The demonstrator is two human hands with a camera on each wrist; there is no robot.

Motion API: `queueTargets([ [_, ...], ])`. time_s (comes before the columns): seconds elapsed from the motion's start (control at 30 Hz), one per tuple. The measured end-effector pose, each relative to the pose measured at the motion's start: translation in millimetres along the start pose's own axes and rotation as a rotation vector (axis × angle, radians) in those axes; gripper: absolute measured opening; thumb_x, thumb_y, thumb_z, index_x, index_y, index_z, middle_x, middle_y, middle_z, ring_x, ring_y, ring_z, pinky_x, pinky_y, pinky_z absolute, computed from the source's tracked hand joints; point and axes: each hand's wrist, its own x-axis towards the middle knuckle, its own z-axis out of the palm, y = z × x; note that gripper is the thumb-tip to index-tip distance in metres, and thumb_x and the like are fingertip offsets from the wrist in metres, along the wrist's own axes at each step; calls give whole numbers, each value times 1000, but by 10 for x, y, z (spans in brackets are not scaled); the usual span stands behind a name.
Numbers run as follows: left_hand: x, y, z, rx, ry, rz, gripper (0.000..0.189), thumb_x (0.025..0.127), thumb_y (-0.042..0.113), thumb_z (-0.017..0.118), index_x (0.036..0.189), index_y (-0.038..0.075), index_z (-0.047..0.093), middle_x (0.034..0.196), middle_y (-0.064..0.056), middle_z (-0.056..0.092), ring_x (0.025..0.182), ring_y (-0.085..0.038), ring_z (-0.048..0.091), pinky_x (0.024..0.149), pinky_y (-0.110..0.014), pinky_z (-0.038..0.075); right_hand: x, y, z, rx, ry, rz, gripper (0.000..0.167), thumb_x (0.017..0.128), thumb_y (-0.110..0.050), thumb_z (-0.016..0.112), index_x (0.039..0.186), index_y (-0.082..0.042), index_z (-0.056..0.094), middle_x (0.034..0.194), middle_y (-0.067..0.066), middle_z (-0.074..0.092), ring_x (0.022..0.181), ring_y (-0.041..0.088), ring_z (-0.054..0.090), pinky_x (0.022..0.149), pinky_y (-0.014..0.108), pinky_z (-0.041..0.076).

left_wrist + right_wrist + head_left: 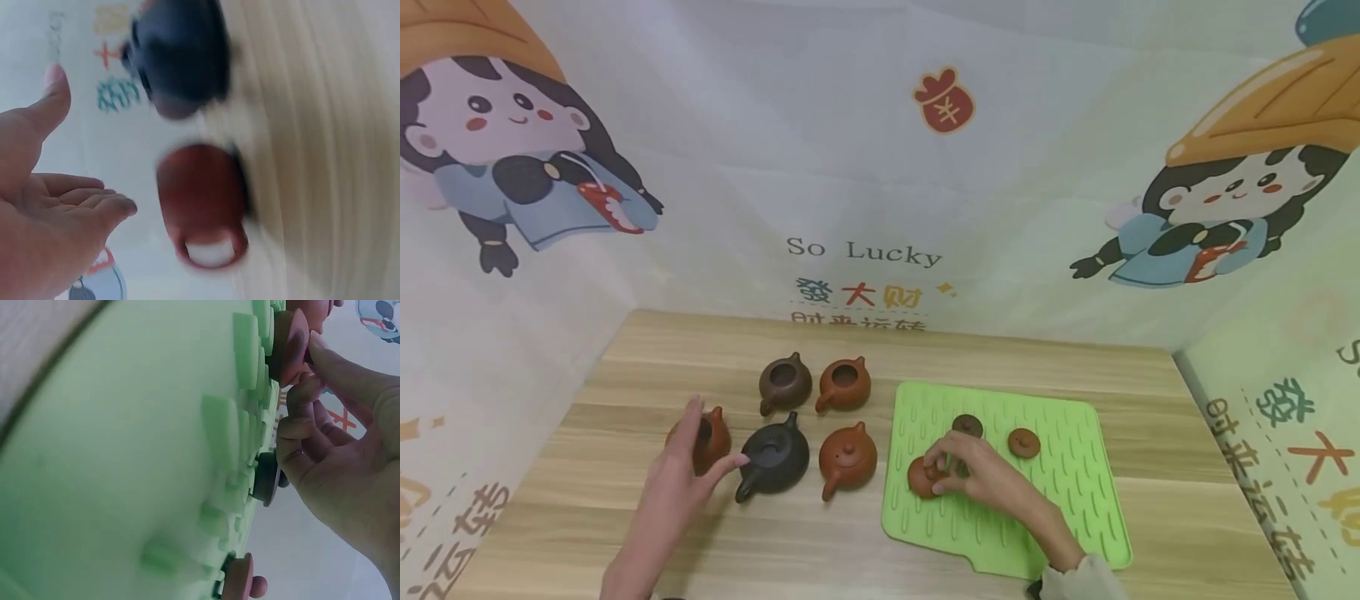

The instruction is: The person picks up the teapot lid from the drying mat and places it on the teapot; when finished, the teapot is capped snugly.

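Observation:
On the green mat, my right hand (981, 467) pinches the knob of a reddish-brown teapot lid (919, 478) between thumb and fingers. In the right wrist view that lid (289, 353) stands close over the mat's ridges. My left hand (679, 479) is spread, thumb apart from the fingers, beside a lidless reddish-brown teapot (720, 432) that it partly hides in the head view. The left wrist view shows the same teapot (203, 187) blurred, with a gap between it and the fingers. A black teapot (784, 457) with its lid on stands right by the left thumb.
A lidded reddish teapot (857, 467) stands left of the green mat (1000, 537). Behind are a lidless dark brown teapot (790, 396) and a lidless reddish one (850, 397). A dark lid (967, 425) and a small reddish lid (1024, 444) lie on the mat.

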Motion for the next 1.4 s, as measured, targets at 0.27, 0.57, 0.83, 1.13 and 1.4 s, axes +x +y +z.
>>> queueTargets([
  [0.27, 63, -284, -369, 37, -98, -114, 115, 92, 24, 90, 168, -16, 14, 166, -48, 24, 145, -70, 36, 112, -77, 43, 18, -80, 68, -17, 65, 49, 20, 89, 1, 87, 103, -6, 75, 92, 0, 71, 83, 0, 61, 75, 24, 59],
  [0.57, 151, -821, -176, 28, -155, -140, 117, 92, 36, 90, 169, -13, 16, 164, -47, 27, 145, -71, 37, 114, -77, 40, 10, 136, 122, 53, 92, -62, 17, 92, -8, 87, 103, -9, 74, 91, -2, 70, 81, 2, 62, 69, 25, 57],
  [0.83, 209, -1477, 146, -11, -95, -22, 110, 94, 50, 87, 173, 2, 26, 157, -45, 45, 136, -71, 50, 103, -80, 47, 12, 53, 97, 89, 86, 9, 15, 92, -6, 86, 100, -8, 74, 89, 0, 71, 80, 2, 62, 71, 24, 57],
  [1.13, 149, -1493, 185, -71, -83, -21, 99, 99, 47, 82, 173, 8, 30, 155, -43, 48, 136, -67, 54, 102, -78, 49, 11, -76, 71, 90, 86, 103, 14, 90, -3, 87, 97, -7, 75, 89, 1, 73, 82, 1, 62, 74, 23, 57],
  [1.4, 101, -1531, 172, -133, -92, -32, 89, 103, 39, 79, 175, 21, 30, 163, -37, 42, 146, -64, 45, 111, -74, 42, 12, -69, 84, 92, 89, 103, 14, 89, -2, 88, 97, -6, 77, 88, 2, 74, 82, 1, 63, 74, 23, 57],
])
